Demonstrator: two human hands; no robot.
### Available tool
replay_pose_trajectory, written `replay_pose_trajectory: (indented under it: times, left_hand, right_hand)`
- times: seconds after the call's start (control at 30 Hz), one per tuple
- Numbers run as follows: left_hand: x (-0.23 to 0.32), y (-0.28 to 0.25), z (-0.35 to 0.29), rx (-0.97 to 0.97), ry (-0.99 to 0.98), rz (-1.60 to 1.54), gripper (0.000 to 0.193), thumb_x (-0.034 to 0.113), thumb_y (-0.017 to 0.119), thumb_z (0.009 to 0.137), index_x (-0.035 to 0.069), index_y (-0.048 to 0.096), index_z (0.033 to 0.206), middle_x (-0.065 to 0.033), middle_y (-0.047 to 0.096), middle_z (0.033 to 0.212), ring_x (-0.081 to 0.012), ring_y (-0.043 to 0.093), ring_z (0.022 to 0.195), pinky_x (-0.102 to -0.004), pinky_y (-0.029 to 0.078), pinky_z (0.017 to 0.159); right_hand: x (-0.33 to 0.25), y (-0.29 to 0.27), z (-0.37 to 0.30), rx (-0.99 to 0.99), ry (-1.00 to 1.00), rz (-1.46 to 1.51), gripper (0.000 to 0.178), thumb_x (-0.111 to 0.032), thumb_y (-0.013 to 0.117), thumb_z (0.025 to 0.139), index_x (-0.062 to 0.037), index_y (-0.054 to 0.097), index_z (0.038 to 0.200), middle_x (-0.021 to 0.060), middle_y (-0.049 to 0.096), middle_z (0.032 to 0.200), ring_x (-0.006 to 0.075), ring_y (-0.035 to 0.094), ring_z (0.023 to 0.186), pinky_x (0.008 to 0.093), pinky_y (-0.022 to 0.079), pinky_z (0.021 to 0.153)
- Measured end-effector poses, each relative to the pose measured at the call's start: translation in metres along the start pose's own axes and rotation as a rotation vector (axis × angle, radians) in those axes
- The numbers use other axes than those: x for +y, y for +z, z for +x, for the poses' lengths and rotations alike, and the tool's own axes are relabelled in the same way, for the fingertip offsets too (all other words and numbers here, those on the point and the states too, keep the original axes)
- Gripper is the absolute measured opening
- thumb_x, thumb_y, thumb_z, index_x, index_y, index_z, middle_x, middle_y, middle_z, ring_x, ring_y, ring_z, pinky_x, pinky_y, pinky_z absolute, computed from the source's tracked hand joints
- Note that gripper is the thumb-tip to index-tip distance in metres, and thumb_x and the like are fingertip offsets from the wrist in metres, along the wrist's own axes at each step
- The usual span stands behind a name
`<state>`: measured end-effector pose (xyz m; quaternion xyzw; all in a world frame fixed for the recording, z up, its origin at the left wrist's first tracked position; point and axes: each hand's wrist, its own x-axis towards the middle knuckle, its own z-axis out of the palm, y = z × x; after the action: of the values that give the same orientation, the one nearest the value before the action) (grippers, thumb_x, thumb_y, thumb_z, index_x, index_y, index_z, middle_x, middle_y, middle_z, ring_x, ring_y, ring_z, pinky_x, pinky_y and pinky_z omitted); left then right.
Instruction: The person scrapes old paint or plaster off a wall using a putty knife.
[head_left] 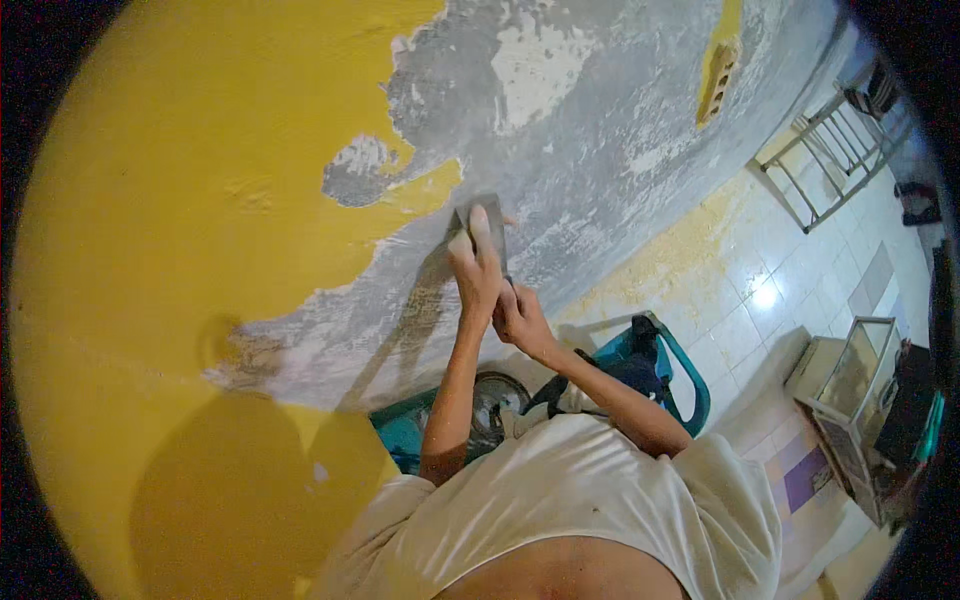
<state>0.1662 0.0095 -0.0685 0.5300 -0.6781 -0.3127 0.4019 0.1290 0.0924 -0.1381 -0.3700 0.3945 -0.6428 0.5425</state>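
Note:
A flat metal scraper blade [492,222] is pressed against the wall where yellow paint [200,200] meets bare grey plaster [600,130]. My left hand [476,262] grips the scraper, with a finger stretched along the blade. My right hand [520,318] is closed just below it, at the scraper's handle end. Both forearms rise from the lower edge past my white shirt. Paint is stripped from a wide patch around the blade.
A teal plastic chair [690,385] stands below my arms, with a dark bag on it. Yellow paint dust lies on the white tiled floor [760,300] along the wall. A metal frame [830,150] stands at upper right, a glass box [860,375] at right.

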Motion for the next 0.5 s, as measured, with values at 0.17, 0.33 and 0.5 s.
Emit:
replay_pose_trajectory:
  times: [0.17, 0.33, 0.5]
  left_hand:
    - [0.033, 0.006, 0.005, 0.042, 0.105, -0.237, 0.05, 0.04, 0.036, 0.094, 0.003, 0.063, 0.075, -0.0017, 0.054, 0.063, -0.0118, 0.043, 0.053, -0.027, 0.036, 0.051]
    - [0.041, 0.0, 0.004, -0.064, 0.011, -0.137, 0.051, 0.037, 0.034, 0.096, 0.0, 0.062, 0.074, -0.0029, 0.055, 0.061, -0.01, 0.045, 0.052, -0.0273, 0.036, 0.05]
    - [0.057, 0.009, 0.012, -0.006, 0.04, -0.172, 0.053, 0.039, 0.035, 0.095, 0.001, 0.065, 0.074, 0.0001, 0.049, 0.053, -0.0092, 0.04, 0.049, -0.0262, 0.033, 0.048]
  right_hand:
    - [-0.025, -0.003, -0.004, -0.051, 0.084, 0.071, 0.045, -0.042, 0.034, 0.096, -0.0048, 0.045, 0.073, -0.002, 0.039, 0.048, 0.0075, 0.036, 0.037, 0.0252, 0.032, 0.036]
    - [-0.03, -0.001, -0.006, -0.027, 0.104, 0.205, 0.049, -0.044, 0.034, 0.096, -0.0049, 0.043, 0.069, -0.0017, 0.038, 0.047, 0.0073, 0.036, 0.037, 0.0244, 0.03, 0.035]
    - [-0.038, -0.005, -0.004, -0.011, 0.1, 0.186, 0.045, -0.042, 0.034, 0.096, -0.0055, 0.043, 0.072, -0.0019, 0.038, 0.048, 0.0077, 0.035, 0.036, 0.025, 0.029, 0.034]
